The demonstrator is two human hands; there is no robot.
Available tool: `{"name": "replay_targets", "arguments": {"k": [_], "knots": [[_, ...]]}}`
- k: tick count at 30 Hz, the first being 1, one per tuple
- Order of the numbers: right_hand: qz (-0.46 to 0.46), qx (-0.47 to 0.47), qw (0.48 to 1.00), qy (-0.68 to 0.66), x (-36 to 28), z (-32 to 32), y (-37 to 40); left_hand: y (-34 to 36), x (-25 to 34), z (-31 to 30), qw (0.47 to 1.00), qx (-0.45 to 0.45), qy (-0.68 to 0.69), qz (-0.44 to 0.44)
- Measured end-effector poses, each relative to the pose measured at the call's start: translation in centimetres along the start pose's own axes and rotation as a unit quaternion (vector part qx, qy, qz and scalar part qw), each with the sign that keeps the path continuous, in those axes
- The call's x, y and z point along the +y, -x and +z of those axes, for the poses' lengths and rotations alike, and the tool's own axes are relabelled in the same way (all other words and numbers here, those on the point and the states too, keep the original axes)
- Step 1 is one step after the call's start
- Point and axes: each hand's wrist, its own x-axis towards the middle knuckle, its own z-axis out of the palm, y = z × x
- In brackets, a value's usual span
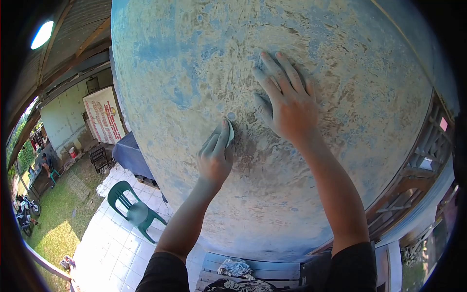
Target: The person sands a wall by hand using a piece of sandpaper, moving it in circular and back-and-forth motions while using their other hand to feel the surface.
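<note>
A worn wall surface (262,190), patched in blue and beige, fills the middle of the head view. Against it, left of centre, my left hand (215,155) has its fingers pressed round a small pale sheet (230,132), whose edge shows beside the index finger. A small round light spot lies just above those fingertips. Higher and to the right, my right hand (291,104) rests flat on the same surface with its fingers spread and nothing in them. Greyish dust coats the fingers of both hands.
A green plastic chair (136,210) stands on white floor tiles at the lower left. Behind it is a table with a dark blue cover (132,155). Far left, a person (47,165) sits near motorbikes. Wooden lattice (413,170) borders the right side; a slatted bench lies below.
</note>
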Motion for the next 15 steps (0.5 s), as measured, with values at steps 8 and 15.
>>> {"name": "replay_targets", "arguments": {"k": [8, 15], "knots": [[0.008, -0.017, 0.995, -0.094, 0.9, -0.6, -0.3, -5.8, -2.1, -0.2, 0.994, 0.063, -0.002, -0.086], [0.036, -0.046, 0.98, -0.189, 0.0, -1.7, -0.1, -3.3, -1.5, -0.2, 0.998, 0.061, -0.002, 0.012]]}}
